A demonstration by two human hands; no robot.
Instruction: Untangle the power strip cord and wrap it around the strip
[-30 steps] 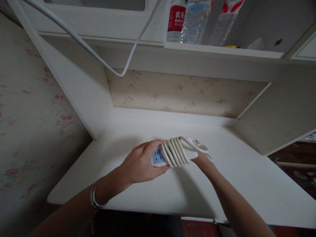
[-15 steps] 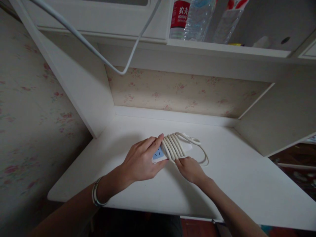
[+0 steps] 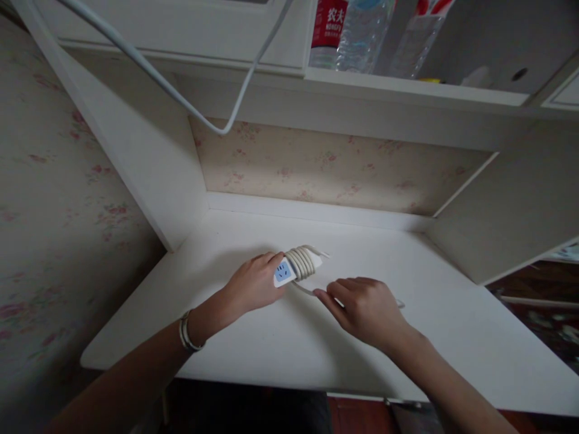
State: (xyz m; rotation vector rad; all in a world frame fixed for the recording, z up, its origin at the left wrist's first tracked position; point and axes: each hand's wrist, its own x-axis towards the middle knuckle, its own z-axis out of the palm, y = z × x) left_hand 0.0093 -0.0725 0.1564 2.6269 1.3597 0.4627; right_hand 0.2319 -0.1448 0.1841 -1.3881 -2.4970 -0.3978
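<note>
A white power strip (image 3: 283, 272) with a blue socket face lies on the white desk (image 3: 452, 337), its cream cord (image 3: 302, 261) wound around it in several loops. My left hand (image 3: 253, 282), with a bangle at the wrist, is closed on the strip's near end. My right hand (image 3: 364, 310) pinches a loose stretch of the cord just right of the strip, fingers curled around it. The cord's far end is hidden behind that hand.
A white cable (image 3: 199, 108) hangs in a loop from above at upper left. Water bottles (image 3: 357, 33) stand on the upper shelf (image 3: 407, 84). White side panels wall the desk at left (image 3: 149, 175) and right (image 3: 506, 223). Flowered wallpaper lies behind.
The strip has turned end-on and come down onto the desk. My right hand has moved from under the strip to its right side, taking the loose cord.
</note>
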